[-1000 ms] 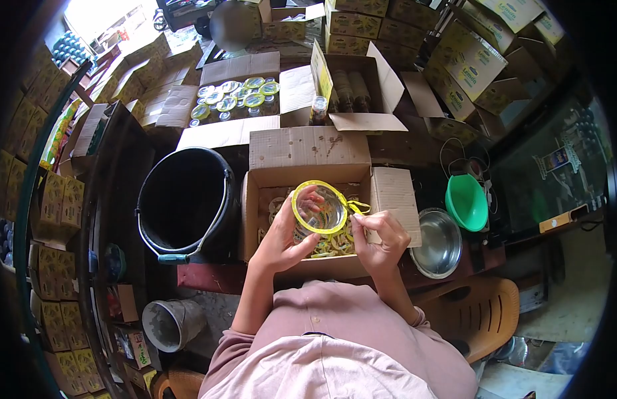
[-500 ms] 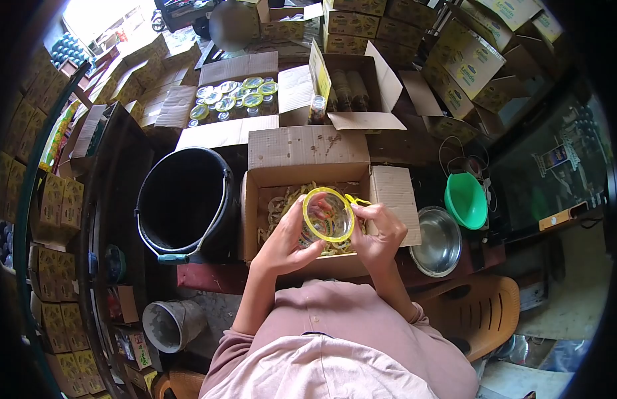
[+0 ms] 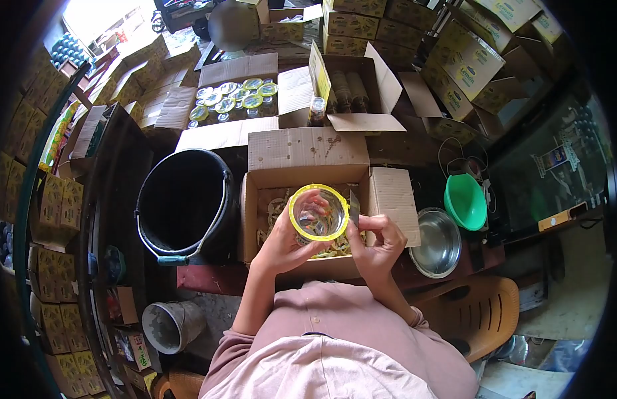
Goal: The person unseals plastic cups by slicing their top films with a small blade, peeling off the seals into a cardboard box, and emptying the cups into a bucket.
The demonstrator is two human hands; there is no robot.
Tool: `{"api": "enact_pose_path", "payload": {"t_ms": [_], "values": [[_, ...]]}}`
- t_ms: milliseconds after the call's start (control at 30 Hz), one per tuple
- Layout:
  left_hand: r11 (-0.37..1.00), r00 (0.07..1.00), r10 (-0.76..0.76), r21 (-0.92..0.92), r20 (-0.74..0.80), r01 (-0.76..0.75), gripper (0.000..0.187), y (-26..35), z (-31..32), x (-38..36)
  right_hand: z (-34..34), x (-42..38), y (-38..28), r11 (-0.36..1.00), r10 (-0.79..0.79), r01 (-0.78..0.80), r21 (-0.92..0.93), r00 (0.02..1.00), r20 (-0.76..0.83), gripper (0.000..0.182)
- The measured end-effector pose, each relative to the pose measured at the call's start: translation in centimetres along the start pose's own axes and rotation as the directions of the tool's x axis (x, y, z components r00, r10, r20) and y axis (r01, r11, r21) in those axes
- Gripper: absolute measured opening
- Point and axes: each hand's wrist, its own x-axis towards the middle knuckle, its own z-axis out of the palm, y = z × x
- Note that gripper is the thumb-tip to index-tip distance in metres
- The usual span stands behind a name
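Note:
My left hand is wrapped round a clear plastic cup with a yellow rim, its open mouth tilted up towards me. My right hand pinches a small grey blade, which stands upright close beside the right side of the rim. Fingers hide the blade's lower end. Both hands are over an open cardboard box that has curled yellowish strips in the bottom.
Left of the box stands a black bucket with a wire handle. To the right are a metal bowl and a green bowl. Behind are a carton of yellow-rimmed cups and a carton of bottles. An orange chair is at lower right.
The cup has shifted slightly left and turned so its mouth faces more upward. The yellow strip by my right fingers no longer shows there, and the blade is now visible.

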Motion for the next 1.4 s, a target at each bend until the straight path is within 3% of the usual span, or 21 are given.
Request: {"api": "enact_pose_path", "payload": {"t_ms": [433, 600, 733, 800, 900, 1133, 1267, 1400], "values": [[0.998, 0.996, -0.019, 0.057, 0.089, 0.014, 0.068, -0.1, 0.0, -0.1, 0.4, 0.1, -0.5, 0.997, -0.038, 0.037, -0.068, 0.999, -0.022, 0.014], [0.997, 0.993, -0.011, 0.077, 0.119, 0.002, 0.068, -0.3, 0.3, -0.3, 0.1, 1.0, 0.2, 1.0, 0.009, -0.009, 0.011, 1.0, 0.025, 0.015], [1.0, 0.997, 0.003, -0.002, 0.076, -0.003, 0.071, -0.4, 0.4, -0.2, 0.1, 0.9, 0.1, 0.991, 0.093, -0.092, 0.093, 0.996, -0.001, 0.014], [0.993, 0.999, 0.0, -0.114, 0.032, 0.003, 0.072, -1.6, 0.5, -0.4, 0.1, 1.0, -0.5, 0.99, 0.096, -0.094, 0.102, 0.995, -0.018, 0.012], [0.99, 1.0, 0.015, -0.142, 0.028, -0.011, 0.073, -1.9, 0.3, -0.5, 0.2, 0.8, -0.8, 0.994, 0.073, -0.072, 0.087, 0.997, -0.015, 0.011], [0.994, 0.997, 0.073, 0.077, 0.011, -0.073, 0.071, -1.7, 0.1, -0.3, 0.5, 0.3, -0.8, 0.999, 0.034, -0.034, 0.021, 0.999, 0.001, 0.012], [0.969, 0.997, 0.02, -0.245, -0.07, -0.036, 0.063, -1.9, 0.5, 0.0, 0.4, 0.8, -0.5, 0.999, 0.051, -0.051, 0.018, 0.998, -0.03, 0.011], [0.936, 0.997, 0.038, -0.347, -0.072, -0.061, 0.055, -2.7, 0.3, -0.1, 0.5, 1.2, -0.4, 1.0, 0.023, -0.023, -0.012, 0.999, -0.032, 0.011]]}}
